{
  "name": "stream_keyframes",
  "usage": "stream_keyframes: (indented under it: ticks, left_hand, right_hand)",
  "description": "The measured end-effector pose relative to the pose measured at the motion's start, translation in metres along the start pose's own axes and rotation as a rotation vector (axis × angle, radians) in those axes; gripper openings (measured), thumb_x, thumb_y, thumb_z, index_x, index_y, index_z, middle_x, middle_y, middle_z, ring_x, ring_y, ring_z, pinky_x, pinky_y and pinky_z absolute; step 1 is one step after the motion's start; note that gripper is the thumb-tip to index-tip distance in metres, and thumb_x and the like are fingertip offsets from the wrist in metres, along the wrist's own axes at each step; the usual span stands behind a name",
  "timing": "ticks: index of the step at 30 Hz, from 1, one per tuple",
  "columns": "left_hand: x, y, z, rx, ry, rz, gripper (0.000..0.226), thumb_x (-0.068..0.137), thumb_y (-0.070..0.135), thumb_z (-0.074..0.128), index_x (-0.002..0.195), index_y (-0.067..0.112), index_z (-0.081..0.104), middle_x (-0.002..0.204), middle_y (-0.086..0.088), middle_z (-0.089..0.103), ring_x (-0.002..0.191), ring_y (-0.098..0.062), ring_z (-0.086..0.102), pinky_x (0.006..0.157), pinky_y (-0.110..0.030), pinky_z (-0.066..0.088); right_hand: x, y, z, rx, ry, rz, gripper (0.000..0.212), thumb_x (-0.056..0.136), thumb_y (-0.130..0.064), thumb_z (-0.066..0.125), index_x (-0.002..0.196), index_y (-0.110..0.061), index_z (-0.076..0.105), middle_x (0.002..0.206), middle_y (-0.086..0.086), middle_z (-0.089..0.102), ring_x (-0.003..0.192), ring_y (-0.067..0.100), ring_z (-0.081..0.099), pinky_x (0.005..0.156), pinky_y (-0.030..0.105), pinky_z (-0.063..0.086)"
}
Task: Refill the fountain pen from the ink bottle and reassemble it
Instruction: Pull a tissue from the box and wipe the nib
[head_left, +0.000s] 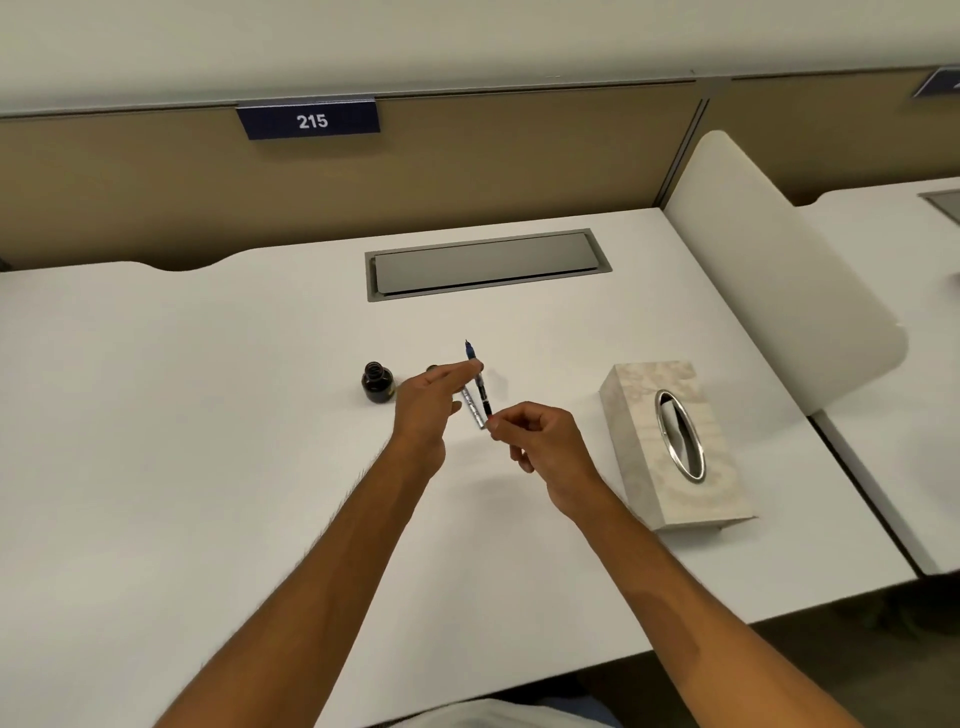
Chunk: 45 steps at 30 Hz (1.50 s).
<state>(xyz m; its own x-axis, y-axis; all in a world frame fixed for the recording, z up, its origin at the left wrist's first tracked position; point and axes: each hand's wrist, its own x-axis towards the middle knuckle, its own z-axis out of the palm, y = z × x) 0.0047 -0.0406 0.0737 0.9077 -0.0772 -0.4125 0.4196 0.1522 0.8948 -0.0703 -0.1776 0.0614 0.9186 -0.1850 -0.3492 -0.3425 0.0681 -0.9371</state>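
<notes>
Forearms reach out from the near edge over the white desk (208, 415). Right hand (545, 452) has thumb and forefinger pressed together in a pinch on the rear end of the pen's inner section (480, 384), the other fingers curled loosely. Left hand (426, 410) pinches the same section nearer the nib between extended fingertips, and a silvery barrel (474, 408) runs close beside it; which hand carries that barrel I cannot tell. Judging by its slimness, the pen is light, stiff, smooth and inky at the nib, best held at the grip. Beyond, the open ink bottle (377, 383) stands just left; a tissue box (670, 441) sits right.
</notes>
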Motion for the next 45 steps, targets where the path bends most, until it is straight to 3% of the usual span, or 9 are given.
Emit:
stream_keyframes:
  ticks: [3,7,10,16,20,26,39,45]
  left_hand:
    - [-0.006,-0.008,0.016,-0.011,0.017,0.001,0.017,0.082,0.024,0.075,0.095,0.014,0.079,0.099,0.004,0.074,0.106,-0.015,0.063,0.084,-0.028,0.048]
    - [-0.014,-0.019,0.040,-0.013,0.048,-0.012,0.012,0.081,0.024,0.075,0.089,0.016,0.080,0.089,0.008,0.074,0.107,-0.018,0.062,0.090,-0.032,0.049]
    - [-0.022,-0.026,0.061,-0.028,0.078,-0.023,0.009,0.081,0.023,0.075,0.086,0.016,0.080,0.087,0.009,0.074,0.105,-0.016,0.062,0.082,-0.029,0.049]
    - [-0.030,-0.044,0.098,-0.030,0.073,-0.054,0.013,0.082,0.024,0.074,0.091,0.015,0.079,0.098,0.005,0.075,0.108,-0.015,0.063,0.082,-0.028,0.049]
    - [-0.033,-0.058,0.119,-0.035,0.043,-0.078,0.015,0.081,0.025,0.074,0.091,0.015,0.079,0.100,0.004,0.075,0.108,-0.016,0.062,0.082,-0.028,0.048]
    - [-0.036,-0.072,0.146,-0.028,-0.009,-0.084,0.015,0.082,0.026,0.073,0.092,0.017,0.079,0.097,0.007,0.075,0.108,-0.017,0.061,0.082,-0.029,0.048]
    - [-0.040,-0.090,0.175,0.000,-0.003,-0.114,0.017,0.081,0.025,0.075,0.093,0.015,0.080,0.099,0.003,0.075,0.107,-0.018,0.063,0.080,-0.028,0.049]
    - [-0.040,-0.089,0.177,0.007,0.000,-0.108,0.016,0.081,0.025,0.075,0.093,0.015,0.080,0.099,0.003,0.075,0.106,-0.017,0.063,0.081,-0.028,0.049]
  right_hand:
    - [-0.003,-0.001,-0.019,-0.034,-0.014,-0.017,0.011,0.085,-0.017,0.072,0.087,-0.007,0.075,0.080,0.009,0.070,0.059,0.017,0.048,0.048,0.026,0.033]
    - [-0.006,-0.002,-0.046,-0.076,-0.018,-0.046,0.013,0.087,-0.022,0.070,0.083,-0.010,0.074,0.084,0.010,0.073,0.059,0.018,0.050,0.049,0.025,0.035]
    - [-0.008,-0.002,-0.068,-0.147,0.015,-0.090,0.013,0.086,-0.025,0.070,0.082,-0.013,0.075,0.080,0.007,0.074,0.056,0.015,0.052,0.050,0.020,0.038]
    - [-0.012,0.002,-0.121,-0.343,0.243,-0.240,0.007,0.083,-0.019,0.071,0.076,-0.017,0.073,0.067,-0.011,0.067,0.057,0.001,0.057,0.057,0.014,0.044]
    - [-0.013,0.017,-0.161,-0.595,0.421,-0.372,0.009,0.082,-0.017,0.068,0.075,-0.022,0.066,0.076,-0.011,0.065,0.065,0.008,0.058,0.061,0.026,0.048]
    - [-0.009,0.033,-0.206,-0.859,0.577,-0.214,0.012,0.087,-0.032,0.066,0.084,-0.020,0.066,0.088,-0.005,0.064,0.074,0.016,0.058,0.063,0.028,0.043]
    - [0.003,0.039,-0.213,-1.081,0.516,-0.147,0.025,0.091,-0.037,0.061,0.082,-0.015,0.069,0.091,0.002,0.062,0.081,0.026,0.062,0.064,0.032,0.042]
    - [0.008,0.038,-0.212,-1.043,0.515,-0.111,0.024,0.091,-0.034,0.060,0.079,-0.016,0.070,0.087,0.002,0.065,0.078,0.027,0.064,0.064,0.030,0.039]
